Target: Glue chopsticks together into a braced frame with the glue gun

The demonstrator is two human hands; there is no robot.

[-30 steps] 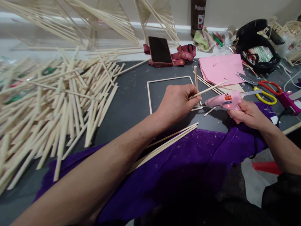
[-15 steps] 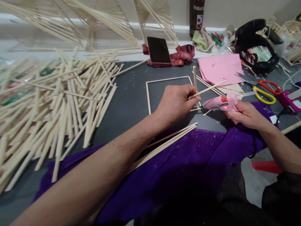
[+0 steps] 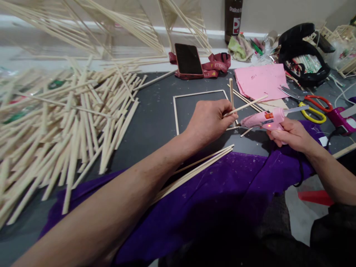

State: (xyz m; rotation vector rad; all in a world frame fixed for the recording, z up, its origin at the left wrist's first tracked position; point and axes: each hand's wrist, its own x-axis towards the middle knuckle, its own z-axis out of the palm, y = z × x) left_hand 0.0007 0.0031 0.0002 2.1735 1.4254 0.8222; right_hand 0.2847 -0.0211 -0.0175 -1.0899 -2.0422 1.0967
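Glue gun (image 3: 263, 119), pink, lamp lit, was gripped in the right hand (image 3: 292, 135); its nozzle pointed left at the near right corner of the square stick frame (image 3: 200, 93) on the dark table (image 3: 155, 118). Left hand (image 3: 208, 120) pinched two thin sticks (image 3: 246, 105) there, one upright, one slanting. Judgement: a small bead exactly at the joint, sticks held motionless, fingers clear of the hot tip.

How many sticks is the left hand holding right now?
2. The upright stick rises from the left hand; the slanted stick points right, above the glue gun in the right hand. The palm may hide more.
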